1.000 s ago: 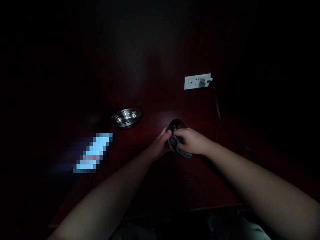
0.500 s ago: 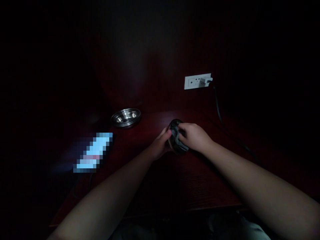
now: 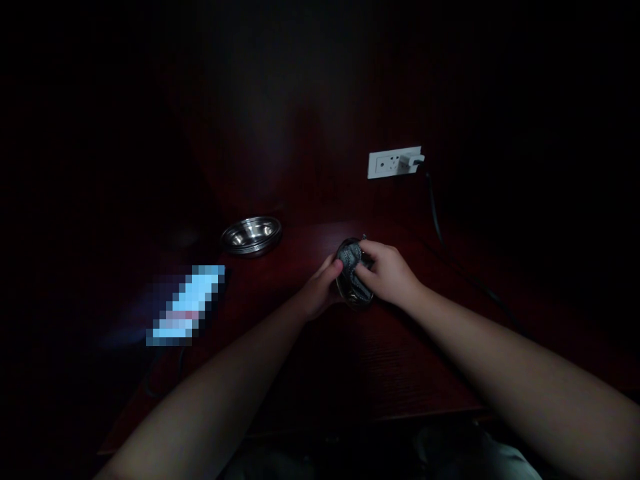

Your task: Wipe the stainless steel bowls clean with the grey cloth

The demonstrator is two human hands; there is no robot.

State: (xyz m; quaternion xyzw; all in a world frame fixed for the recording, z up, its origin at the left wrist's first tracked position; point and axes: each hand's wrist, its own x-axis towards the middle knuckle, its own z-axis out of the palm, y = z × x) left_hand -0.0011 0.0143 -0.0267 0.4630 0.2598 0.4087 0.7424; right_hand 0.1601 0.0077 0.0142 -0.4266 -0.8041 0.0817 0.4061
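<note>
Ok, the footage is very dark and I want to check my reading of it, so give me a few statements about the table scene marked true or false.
1. The right hand presses a grey cloth into a small round shiny metal bowl. True.
2. The left hand lies flat on the table, away from that bowl. False: it holds the bowl's left side.
3. A second shiny metal bowl stands further left on the dark red wooden table. True.
4. The white wall socket has nothing plugged in. False: a white plug with a dark cable sits in it.
</note>
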